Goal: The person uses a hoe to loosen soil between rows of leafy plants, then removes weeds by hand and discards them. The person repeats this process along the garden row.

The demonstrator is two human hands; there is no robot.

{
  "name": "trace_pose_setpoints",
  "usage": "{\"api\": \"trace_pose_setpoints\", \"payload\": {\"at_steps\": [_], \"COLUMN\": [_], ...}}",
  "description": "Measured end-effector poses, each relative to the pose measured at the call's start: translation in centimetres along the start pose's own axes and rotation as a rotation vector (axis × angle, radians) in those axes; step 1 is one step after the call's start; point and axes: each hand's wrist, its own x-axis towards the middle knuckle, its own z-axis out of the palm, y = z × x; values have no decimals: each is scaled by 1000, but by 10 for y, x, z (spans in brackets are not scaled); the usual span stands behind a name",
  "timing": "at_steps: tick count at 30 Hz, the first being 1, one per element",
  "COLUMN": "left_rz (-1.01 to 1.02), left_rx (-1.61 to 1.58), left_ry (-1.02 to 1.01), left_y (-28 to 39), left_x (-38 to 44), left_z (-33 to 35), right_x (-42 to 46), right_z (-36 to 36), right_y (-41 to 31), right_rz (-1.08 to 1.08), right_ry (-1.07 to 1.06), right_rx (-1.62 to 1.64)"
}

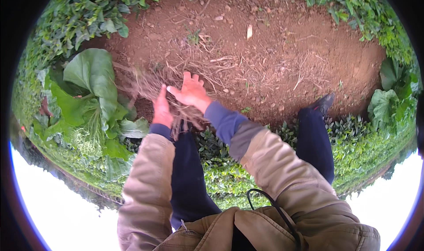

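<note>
A bundle of dry twigs or stalks [144, 82], blurred by motion, lies against my left hand [162, 108] and passes beneath both hands. That hand is seen edge-on, its thumb side up; whether its fingers close on the stalks is hidden. Close to its right is my right hand [190, 91], fingers spread and thumb pointing at the left hand, above the lower part of the bundle. More dry stalks [215, 69] are scattered on the reddish-brown soil [298, 52] just beyond the hands.
A large broad-leaved plant [89, 95] grows at the left, another [384, 105] at the far right. Low leafy bushes [99, 16] border the soil. My shoe [324, 103] rests at the soil's near edge on the right. A pale chip [249, 31] lies farther off.
</note>
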Motion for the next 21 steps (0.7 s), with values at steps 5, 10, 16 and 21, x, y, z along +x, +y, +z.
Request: {"api": "trace_pose_setpoints", "payload": {"at_steps": [5, 10, 16, 21], "left_rz": [-264, -252, -141, -66], "left_rx": [-129, 3, 247, 32], "left_ry": [306, 239, 422, 466], "left_y": [-51, -38, -58, -62], "left_x": [41, 36, 61, 42], "left_z": [2, 31, 3, 4], "right_x": [7, 87, 177, 14], "right_z": [-81, -201, -172, -77], "right_y": [-62, -109, -89, -3], "right_rz": [-307, -473, -588, -763], "right_ry": [-582, -215, 368, 251], "right_rx": [-707, -691, -744, -674]}}
